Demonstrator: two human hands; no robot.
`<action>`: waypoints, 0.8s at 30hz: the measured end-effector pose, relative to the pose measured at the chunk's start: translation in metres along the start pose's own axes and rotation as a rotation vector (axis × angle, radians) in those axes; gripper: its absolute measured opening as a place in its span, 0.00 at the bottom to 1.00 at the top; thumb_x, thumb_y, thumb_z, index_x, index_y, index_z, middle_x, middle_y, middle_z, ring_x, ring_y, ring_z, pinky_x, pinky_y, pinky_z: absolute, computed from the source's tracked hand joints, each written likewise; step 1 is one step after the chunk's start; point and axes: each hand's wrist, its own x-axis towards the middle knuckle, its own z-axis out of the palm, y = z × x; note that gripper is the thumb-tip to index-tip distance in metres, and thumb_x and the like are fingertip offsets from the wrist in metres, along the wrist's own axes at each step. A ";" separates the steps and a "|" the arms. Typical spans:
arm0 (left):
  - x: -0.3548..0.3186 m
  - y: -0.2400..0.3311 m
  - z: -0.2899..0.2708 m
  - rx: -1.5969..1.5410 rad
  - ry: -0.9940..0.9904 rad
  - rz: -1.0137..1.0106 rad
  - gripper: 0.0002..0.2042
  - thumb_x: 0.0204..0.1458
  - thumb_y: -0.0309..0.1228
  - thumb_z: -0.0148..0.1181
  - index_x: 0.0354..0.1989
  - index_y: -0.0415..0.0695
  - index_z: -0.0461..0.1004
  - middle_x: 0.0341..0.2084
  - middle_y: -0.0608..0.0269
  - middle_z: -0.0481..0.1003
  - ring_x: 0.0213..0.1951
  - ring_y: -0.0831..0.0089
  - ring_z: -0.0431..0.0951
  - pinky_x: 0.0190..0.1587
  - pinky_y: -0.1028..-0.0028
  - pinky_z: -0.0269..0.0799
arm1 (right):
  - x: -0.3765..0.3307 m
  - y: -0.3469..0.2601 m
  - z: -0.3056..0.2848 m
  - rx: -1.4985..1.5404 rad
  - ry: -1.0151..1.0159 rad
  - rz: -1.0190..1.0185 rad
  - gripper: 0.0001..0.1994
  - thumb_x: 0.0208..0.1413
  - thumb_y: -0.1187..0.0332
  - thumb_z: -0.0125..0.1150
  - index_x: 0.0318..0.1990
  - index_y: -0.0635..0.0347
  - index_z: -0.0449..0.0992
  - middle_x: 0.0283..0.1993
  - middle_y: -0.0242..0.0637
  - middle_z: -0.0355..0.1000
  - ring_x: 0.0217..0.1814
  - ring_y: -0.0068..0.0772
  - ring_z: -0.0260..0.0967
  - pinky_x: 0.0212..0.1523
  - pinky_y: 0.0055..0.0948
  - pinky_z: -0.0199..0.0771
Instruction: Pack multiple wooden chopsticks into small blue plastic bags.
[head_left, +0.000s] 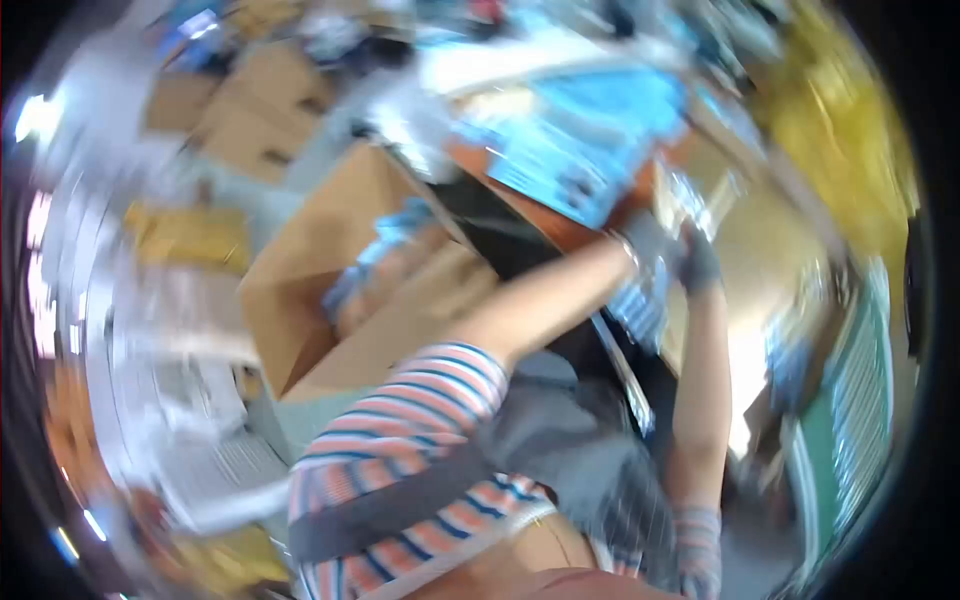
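Two gloved hands meet right of centre: the left hand (648,243) and right hand (697,262) both seem clamped on a blurred pale packet (640,305), lifting it clear of the open cardboard box (330,290) at centre-left

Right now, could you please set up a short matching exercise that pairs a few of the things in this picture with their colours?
Things:
1. sleeve
2. cardboard box
3. gloves on the left hand and right hand
4. packets on the table

Colours:
A. brown
B. grey
C. light blue
D. striped orange, white and blue

Pairs: 1-D, 2-A, 3-B, 4-C
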 end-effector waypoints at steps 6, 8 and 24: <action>-0.006 -0.025 -0.025 -0.008 -0.072 -0.059 0.28 0.27 0.47 0.70 0.33 0.35 0.79 0.28 0.51 0.79 0.32 0.65 0.79 0.36 0.70 0.74 | -0.024 0.024 0.026 -0.097 -0.183 0.061 0.24 0.53 0.50 0.56 0.49 0.59 0.69 0.43 0.37 0.72 0.45 0.32 0.70 0.47 0.34 0.71; -0.031 0.001 -0.028 0.281 -0.265 0.045 0.24 0.25 0.43 0.72 0.33 0.41 0.81 0.31 0.54 0.79 0.34 0.67 0.79 0.37 0.70 0.74 | -0.083 0.043 0.026 0.036 -0.059 -0.060 0.26 0.58 0.47 0.46 0.52 0.60 0.68 0.46 0.41 0.72 0.45 0.38 0.71 0.47 0.39 0.72; -0.133 0.007 0.018 0.202 -0.372 0.441 0.27 0.26 0.42 0.70 0.39 0.43 0.75 0.36 0.50 0.76 0.40 0.56 0.76 0.46 0.64 0.69 | -0.212 0.074 0.007 -0.150 0.279 -0.507 0.28 0.58 0.48 0.49 0.55 0.64 0.66 0.53 0.42 0.66 0.55 0.39 0.63 0.57 0.40 0.61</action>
